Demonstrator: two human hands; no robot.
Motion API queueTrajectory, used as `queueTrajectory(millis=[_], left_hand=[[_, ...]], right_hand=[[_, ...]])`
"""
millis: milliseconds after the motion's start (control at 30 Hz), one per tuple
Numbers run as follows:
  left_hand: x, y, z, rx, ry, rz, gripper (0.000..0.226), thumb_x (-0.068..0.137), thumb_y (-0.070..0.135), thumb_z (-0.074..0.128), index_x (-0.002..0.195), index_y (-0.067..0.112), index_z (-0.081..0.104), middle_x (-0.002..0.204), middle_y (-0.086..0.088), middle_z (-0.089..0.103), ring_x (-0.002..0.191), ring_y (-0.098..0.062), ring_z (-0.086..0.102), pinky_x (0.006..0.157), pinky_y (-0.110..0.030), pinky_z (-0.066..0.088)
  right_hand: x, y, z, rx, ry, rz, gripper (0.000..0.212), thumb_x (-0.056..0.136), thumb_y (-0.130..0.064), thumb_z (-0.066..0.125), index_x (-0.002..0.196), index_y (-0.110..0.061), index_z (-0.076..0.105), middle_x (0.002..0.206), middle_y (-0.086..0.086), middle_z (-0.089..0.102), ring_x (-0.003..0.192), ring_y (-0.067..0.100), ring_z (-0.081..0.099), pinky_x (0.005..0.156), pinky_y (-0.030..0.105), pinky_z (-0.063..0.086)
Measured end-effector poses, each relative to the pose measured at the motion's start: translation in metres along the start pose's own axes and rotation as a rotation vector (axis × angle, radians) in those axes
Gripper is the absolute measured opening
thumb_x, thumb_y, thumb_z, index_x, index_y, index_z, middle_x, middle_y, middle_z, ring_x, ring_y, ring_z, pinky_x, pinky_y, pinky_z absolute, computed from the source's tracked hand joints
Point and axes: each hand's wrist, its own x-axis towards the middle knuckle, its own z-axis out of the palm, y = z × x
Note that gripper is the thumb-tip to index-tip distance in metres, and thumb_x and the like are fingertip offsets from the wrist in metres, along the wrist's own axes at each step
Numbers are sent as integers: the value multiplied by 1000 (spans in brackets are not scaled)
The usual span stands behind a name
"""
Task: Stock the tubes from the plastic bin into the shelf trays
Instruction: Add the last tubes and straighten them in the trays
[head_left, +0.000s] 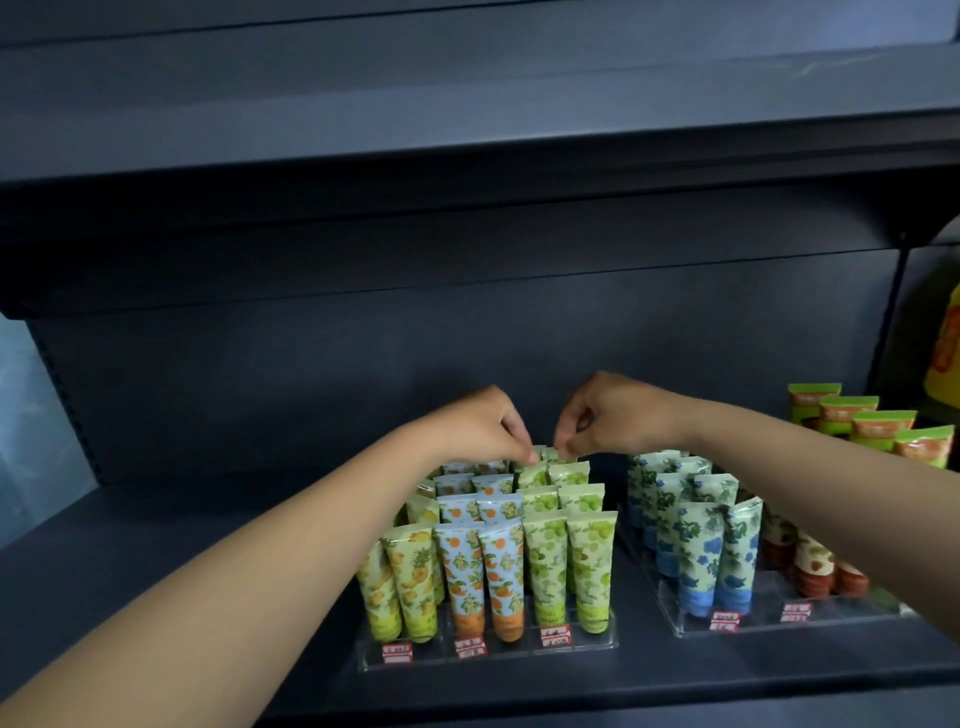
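A clear shelf tray (488, 656) on the dark shelf holds upright tubes in rows: yellow pineapple ones (410, 587), orange-print ones (480, 577) and green-print ones (569, 561). Both hands reach to the back of the green rows. My left hand (478, 431) pinches the top of a rear green tube (532, 474). My right hand (608, 415) pinches the crimped top of another rear green tube (558, 457) beside it. A second clear tray (737, 626) to the right holds blue-flower tubes (701, 551) and red-capped tubes (810, 566). The plastic bin is out of view.
Green and orange packets (862, 426) stand at the back right of the shelf. A yellow bottle (948, 353) shows past the right upright. Another dark shelf (467, 145) hangs overhead. Bare shelf surface (182, 530) lies left of the trays.
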Motion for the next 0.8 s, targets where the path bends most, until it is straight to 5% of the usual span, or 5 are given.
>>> queueTrajectory(millis=[267,467,800], left_hand=[[10,4,11,52,-40,-40,12,77,20,75,86,12,75,80,5,69,84,-11,63,78,-25,50],[10,9,14,80,-12,-19,11,79,17,72,87,10,75,89,0,73,80,-8,62,74,-21,47],[3,10,8,65,-42,-9,8,78,17,72,85,15,76,64,17,63,54,6,51,51,-8,36]], right_hand=[[-4,9,8,-46,-32,9,7,81,-19,70,86,-17,75,90,-6,72,80,2,61,82,21,50],[-6,11,8,-65,-14,2,10,84,-17,67,90,-14,75,92,-7,71,68,-7,53,64,7,40],[-9,11,6,-25,-4,0,9,82,-21,70,88,-17,76,84,-12,68,68,-7,54,65,9,40]])
